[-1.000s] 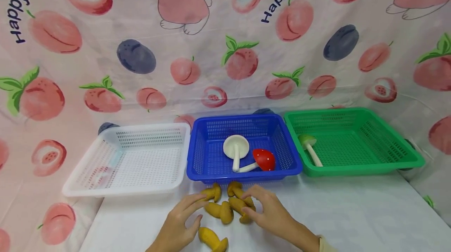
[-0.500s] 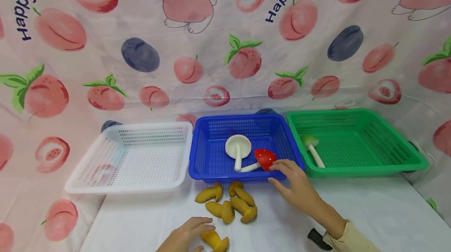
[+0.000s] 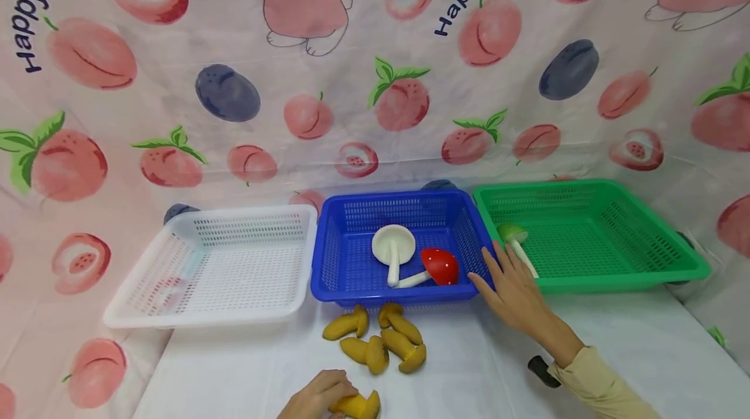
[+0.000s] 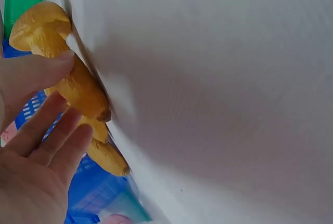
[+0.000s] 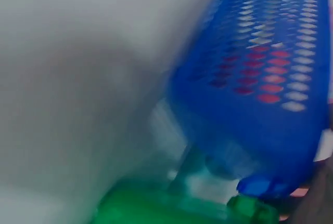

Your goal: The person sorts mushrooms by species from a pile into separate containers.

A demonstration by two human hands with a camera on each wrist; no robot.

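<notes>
My left hand (image 3: 322,394) has its thumb and fingers around the stem of a yellow toy mushroom (image 3: 362,406) lying near the table's front edge. In the left wrist view the thumb lies on the mushroom's stem (image 4: 83,91), with fingers on its other side. My right hand (image 3: 512,285) reaches over the front corner where the blue basket (image 3: 404,295) meets the green basket (image 3: 621,281). Its fingers are spread and hold nothing; the fingertips are close to a green-capped mushroom (image 3: 513,232). The right wrist view is blurred and shows the blue basket's side (image 5: 250,115).
Several brownish-yellow mushrooms (image 3: 368,352) lie in front of the blue basket. That basket contains a white mushroom (image 3: 394,243) and a red-capped mushroom (image 3: 441,267). A white basket (image 3: 205,319) stands at the left, before a fruit-printed cloth (image 3: 351,81).
My right hand has moved away from the yellow mushrooms, past the red-capped mushroom, to the green basket's front left corner. My left hand has come down onto the front yellow mushroom.
</notes>
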